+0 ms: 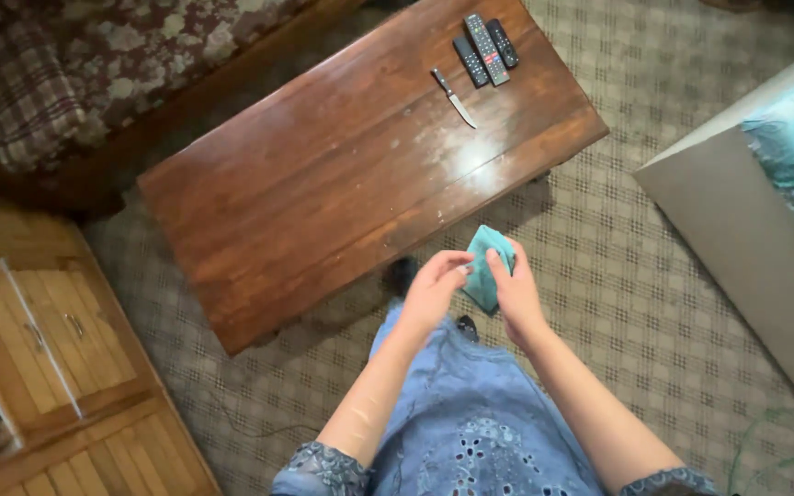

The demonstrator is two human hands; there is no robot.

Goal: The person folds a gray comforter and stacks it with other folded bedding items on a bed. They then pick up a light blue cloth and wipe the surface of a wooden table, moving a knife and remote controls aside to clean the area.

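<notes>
A small teal cloth [487, 260] is bunched between both hands, just off the near edge of a brown wooden coffee table [342, 184]. My right hand [515, 292] grips the cloth from the right, fingers curled over it. My left hand [434, 289] pinches its left side with thumb and fingertips. On the table's far end lie three dark remote controls [486, 48] side by side and a knife [454, 97] with a dark handle.
A patterned sofa [66, 64] stands beyond the table at the upper left. A light wooden cabinet [57, 340] with doors sits at the left. A grey cushioned seat [746, 230] with a teal cover is at the right. Checked carpet covers the floor.
</notes>
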